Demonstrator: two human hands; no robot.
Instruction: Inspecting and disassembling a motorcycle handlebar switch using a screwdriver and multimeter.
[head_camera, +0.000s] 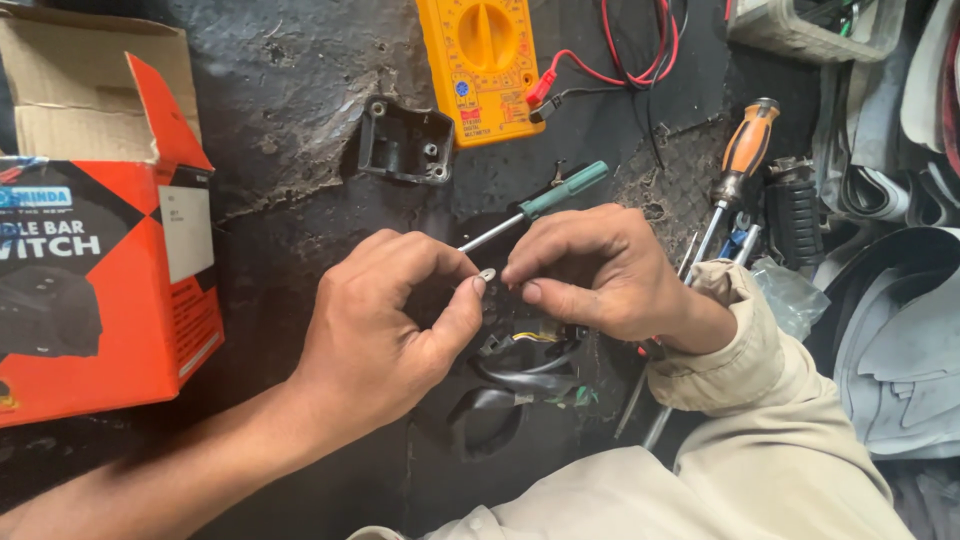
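Place: a repair workshop.
Surface: grimy black workbench (300, 100).
Signs: yellow multimeter (482, 65) with leads, screwdrivers (740, 160), loose black housing part (405, 140).

The small metal part (487, 273) pinched between both hands is too small to identify. The right hand (600, 270) is hiding part of the green-handled screwdriver's (530, 207) shaft and most of the black switch assembly (520, 375). The frame edge is cropping the orange box (100, 250) and the yellow multimeter (483, 65).
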